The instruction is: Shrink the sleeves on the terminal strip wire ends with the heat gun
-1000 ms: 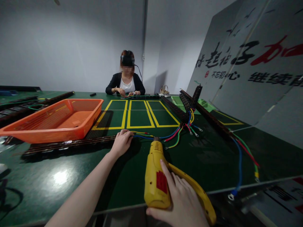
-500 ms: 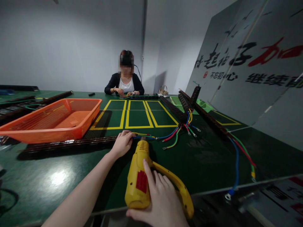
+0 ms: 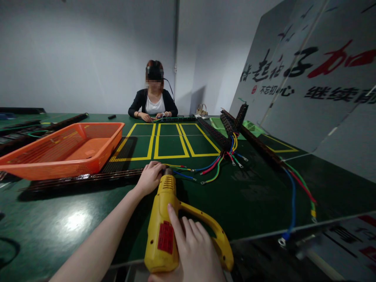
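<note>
The right hand's (image 3: 195, 248) fingers grip the yellow heat gun (image 3: 161, 231) (red label on it). The left hand's (image 3: 150, 178) fingers are curled at the wires (image 3: 183, 174).

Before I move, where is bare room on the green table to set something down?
Bare: yellow-taped rectangles, between the orange plastic basket and black ribbed strips; the near tabletop, between the yellow heat gun and blue wire at the edge. Crowded: around the left hand, with coloured wires and nozzle close.
</note>
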A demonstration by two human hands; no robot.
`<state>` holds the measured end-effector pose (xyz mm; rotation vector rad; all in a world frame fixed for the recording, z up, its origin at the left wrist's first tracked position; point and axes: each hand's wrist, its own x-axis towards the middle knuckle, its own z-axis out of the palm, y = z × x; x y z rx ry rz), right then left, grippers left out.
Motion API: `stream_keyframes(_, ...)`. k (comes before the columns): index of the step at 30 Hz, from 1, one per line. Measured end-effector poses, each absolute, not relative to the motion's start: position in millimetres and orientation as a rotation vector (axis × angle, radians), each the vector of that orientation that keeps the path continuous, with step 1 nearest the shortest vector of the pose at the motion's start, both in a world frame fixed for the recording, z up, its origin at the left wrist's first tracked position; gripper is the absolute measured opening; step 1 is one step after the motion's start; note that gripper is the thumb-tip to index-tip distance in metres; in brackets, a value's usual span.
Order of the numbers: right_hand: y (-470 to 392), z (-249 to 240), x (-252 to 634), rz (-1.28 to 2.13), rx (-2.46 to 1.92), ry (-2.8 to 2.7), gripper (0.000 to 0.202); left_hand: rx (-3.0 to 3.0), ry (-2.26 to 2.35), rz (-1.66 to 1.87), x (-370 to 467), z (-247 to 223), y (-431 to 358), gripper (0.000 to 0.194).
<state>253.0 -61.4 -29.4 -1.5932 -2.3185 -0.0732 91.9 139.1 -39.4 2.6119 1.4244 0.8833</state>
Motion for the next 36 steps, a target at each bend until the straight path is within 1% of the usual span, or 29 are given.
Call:
stream_keyframes(3,-62,-27,254,-0.033,-1.593,-2.317,0.130,2.639,1.415,0.874,91,-38,137,0.025)
stream_keyframes(9,-64,-11,269,0.283,-1.624,-2.288,0.129,2.679,1.467,0.858,93,-32,132,0.014)
stream_keyframes(13,-64,-10,283,0.349,-1.645,-2.266,0.130,2.672,1.492,0.860,94,-31,132,0.014)
stream_keyframes(18,-67,-10,303,0.320,-1.753,-2.211,0.132,2.665,1.495,0.875,93,-32,133,0.015)
stream_keyframes(24,-70,-9,317,0.241,-1.854,-2.153,0.130,2.670,1.493,0.881,93,-33,132,0.017)
stream_keyframes(36,-71,-22,300,0.035,-1.799,-2.103,0.125,2.659,1.498,0.921,94,-36,132,0.016)
